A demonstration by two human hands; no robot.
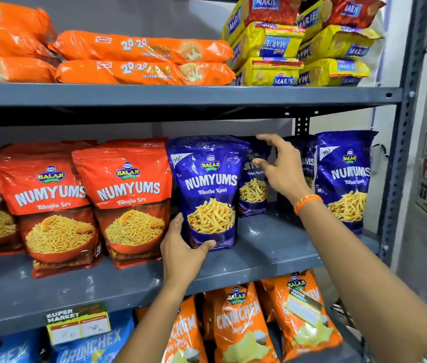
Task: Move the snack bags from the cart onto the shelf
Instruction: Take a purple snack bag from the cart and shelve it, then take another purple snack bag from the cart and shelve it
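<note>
A blue Numyums Bhatha Kani bag (208,189) stands upright on the grey middle shelf (272,247). My left hand (183,247) grips its lower left corner from below. My right hand (280,166) is raised to the right of that bag with fingers spread, reaching toward a second blue bag (253,195) standing further back. Whether it touches that bag I cannot tell. Another blue bag (343,179) stands at the shelf's right end. The cart is out of view.
Two red Numyums Bhujia Sev bags (128,200) stand left of the blue ones. Orange cookie packs (141,58) and yellow Marie packs (299,48) fill the shelf above. Orange Crunchem bags (238,326) hang below. The rack's upright post (403,127) is at right.
</note>
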